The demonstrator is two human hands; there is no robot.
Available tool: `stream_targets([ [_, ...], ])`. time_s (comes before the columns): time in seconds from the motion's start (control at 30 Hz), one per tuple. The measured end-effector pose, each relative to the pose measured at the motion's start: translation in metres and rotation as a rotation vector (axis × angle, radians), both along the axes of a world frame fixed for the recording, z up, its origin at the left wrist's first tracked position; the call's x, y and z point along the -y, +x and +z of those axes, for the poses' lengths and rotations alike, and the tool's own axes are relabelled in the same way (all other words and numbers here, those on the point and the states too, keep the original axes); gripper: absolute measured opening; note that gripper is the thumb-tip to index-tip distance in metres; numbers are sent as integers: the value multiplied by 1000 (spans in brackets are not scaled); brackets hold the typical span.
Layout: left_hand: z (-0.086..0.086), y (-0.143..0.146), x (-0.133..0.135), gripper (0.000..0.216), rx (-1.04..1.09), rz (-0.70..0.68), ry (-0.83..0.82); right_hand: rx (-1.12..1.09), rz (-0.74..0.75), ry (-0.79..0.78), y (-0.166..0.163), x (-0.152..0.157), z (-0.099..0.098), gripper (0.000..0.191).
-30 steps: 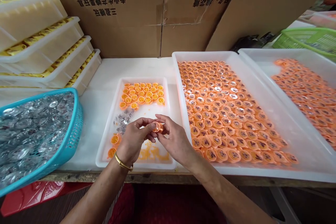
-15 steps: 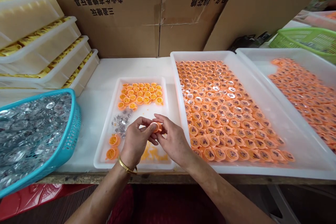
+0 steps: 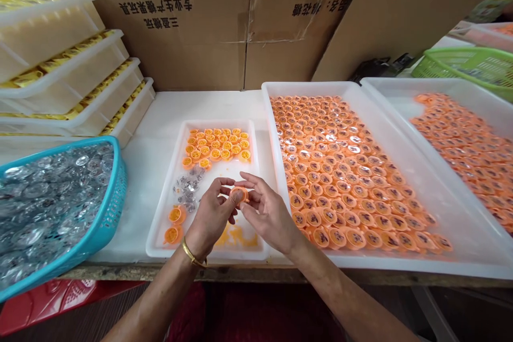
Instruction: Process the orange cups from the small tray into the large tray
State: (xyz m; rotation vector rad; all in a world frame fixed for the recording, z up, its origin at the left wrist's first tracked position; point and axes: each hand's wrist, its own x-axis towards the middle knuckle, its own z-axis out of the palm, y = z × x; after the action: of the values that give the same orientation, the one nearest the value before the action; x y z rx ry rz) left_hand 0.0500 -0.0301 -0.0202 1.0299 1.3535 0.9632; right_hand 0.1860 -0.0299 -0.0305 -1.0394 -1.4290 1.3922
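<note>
Over the small white tray (image 3: 160, 192), my left hand (image 3: 212, 216) pinches a small orange plastic cup (image 3: 239, 194), its thumb across the cup's top. My right hand (image 3: 272, 214) is beside the cup, fingers spread and loosely curved; whether a fingertip still touches the cup I cannot tell. Beyond my hands, several orange cups (image 3: 215, 154) with yellow bits inside stand in rows in the tray. Two more filled cups (image 3: 173, 234) sit at its near left. A small pile of clear plastic lids (image 3: 188, 187) lies left of my hands, and loose yellow bits (image 3: 236, 236) lie below them.
A blue basket (image 3: 105, 192) of clear lids stands at left, near stacked white trays (image 3: 80, 101) of yellow pieces. To the right, a large white tray (image 3: 276, 144) holds rows of lidded orange cups (image 3: 336, 187), with another white tray (image 3: 388, 91) beyond. Cardboard boxes (image 3: 200, 64) wall the back.
My right hand's fingers have loosened and spread away from the orange cup. The left hand still holds it, with its top tipped more toward me. The whole view has shifted slightly.
</note>
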Motion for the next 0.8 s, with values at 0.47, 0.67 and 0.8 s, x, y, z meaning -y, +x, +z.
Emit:
stream_targets([
  [0.47, -1, -3, 18, 32, 3, 65, -2, -66, -20, -62, 0, 6, 6, 31],
  [0.67, 11, -4, 23, 52, 129, 9, -98, 125, -116, -15, 65, 5, 36, 28],
  [0.8, 6, -9, 21, 51, 52, -9, -133, 449, -253, -143, 163, -3, 46, 25],
])
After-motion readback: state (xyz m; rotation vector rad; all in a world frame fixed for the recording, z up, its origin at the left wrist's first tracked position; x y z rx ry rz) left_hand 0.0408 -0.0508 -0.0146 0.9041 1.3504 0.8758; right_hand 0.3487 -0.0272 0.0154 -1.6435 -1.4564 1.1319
